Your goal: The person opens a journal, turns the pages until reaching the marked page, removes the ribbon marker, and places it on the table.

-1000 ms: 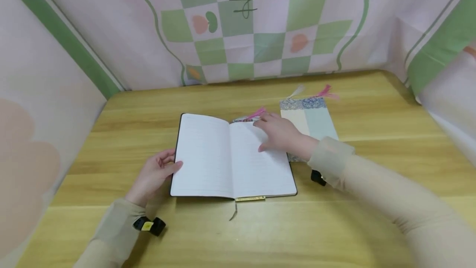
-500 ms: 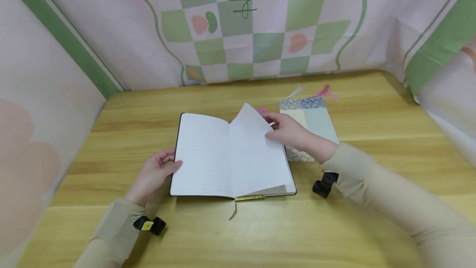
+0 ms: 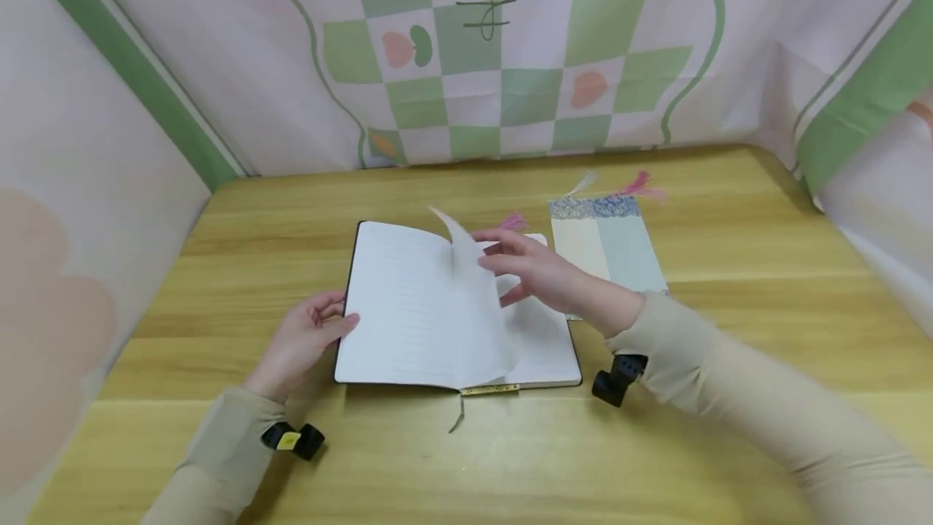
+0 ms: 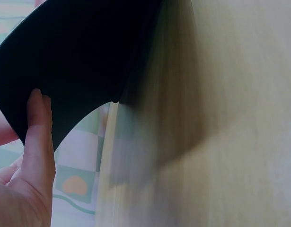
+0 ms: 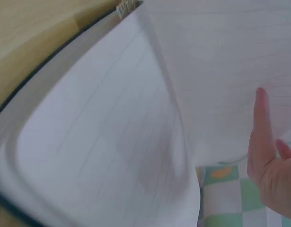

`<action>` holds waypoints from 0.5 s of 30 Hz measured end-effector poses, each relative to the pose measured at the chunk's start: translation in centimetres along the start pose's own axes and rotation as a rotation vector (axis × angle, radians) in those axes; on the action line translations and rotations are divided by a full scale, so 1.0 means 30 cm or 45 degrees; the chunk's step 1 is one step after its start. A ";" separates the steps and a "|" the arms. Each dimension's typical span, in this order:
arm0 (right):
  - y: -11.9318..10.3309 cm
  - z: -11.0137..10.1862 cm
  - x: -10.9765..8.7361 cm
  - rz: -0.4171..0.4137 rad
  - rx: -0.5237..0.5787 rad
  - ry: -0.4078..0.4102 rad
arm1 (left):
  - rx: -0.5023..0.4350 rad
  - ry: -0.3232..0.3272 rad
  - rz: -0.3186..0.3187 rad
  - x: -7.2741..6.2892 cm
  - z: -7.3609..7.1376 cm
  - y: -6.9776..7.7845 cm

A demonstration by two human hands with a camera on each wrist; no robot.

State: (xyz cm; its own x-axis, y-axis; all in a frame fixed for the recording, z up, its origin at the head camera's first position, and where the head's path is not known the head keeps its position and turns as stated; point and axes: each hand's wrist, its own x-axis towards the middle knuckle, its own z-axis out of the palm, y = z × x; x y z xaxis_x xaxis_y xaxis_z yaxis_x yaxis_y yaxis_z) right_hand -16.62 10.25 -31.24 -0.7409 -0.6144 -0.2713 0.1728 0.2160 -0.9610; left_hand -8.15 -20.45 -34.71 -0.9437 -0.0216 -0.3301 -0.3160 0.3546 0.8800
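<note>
An open notebook (image 3: 397,306) with ruled white pages and a dark cover lies in the middle of the table. My left hand (image 3: 302,343) grips its left edge, thumb on the page and fingers under the dark cover (image 4: 88,52). One page (image 3: 477,306) stands lifted and curved over the right half. Against that page's right side rest the extended fingers of my right hand (image 3: 535,270); its thumb is apart from the page. The right wrist view has the raised sheet (image 5: 216,71) behind a straight finger.
Two bookmark-like cards, one cream (image 3: 579,245) and one pale blue (image 3: 630,245), lie right of the notebook, with tassels. A pink tassel (image 3: 514,221) pokes out past its top. A gold strip (image 3: 490,389) and ribbon (image 3: 459,416) show below. Patterned cloth (image 3: 474,96) hangs behind.
The right hand first lay over the right page, then lifted its top corner. Now it has moved left, carrying the page up toward the spine. The left hand has stayed in place.
</note>
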 end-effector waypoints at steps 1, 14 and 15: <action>0.000 0.011 0.003 -0.004 -0.015 -0.008 | 0.006 -0.001 0.002 0.001 0.000 0.000; 0.029 0.148 0.039 -0.087 -0.701 -0.173 | -0.069 -0.016 0.047 0.007 0.004 -0.014; 0.032 0.157 0.043 -0.095 -0.742 -0.179 | -0.075 -0.017 0.048 0.006 0.004 -0.014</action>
State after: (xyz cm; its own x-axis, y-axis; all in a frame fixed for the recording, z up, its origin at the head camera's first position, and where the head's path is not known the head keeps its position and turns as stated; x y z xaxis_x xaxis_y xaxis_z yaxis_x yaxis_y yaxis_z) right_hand -14.34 6.08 -32.76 -0.6378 -0.7294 -0.2472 -0.2894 0.5244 -0.8007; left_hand -8.18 -20.50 -35.18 -0.9536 0.0037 -0.3009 -0.2861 0.2994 0.9102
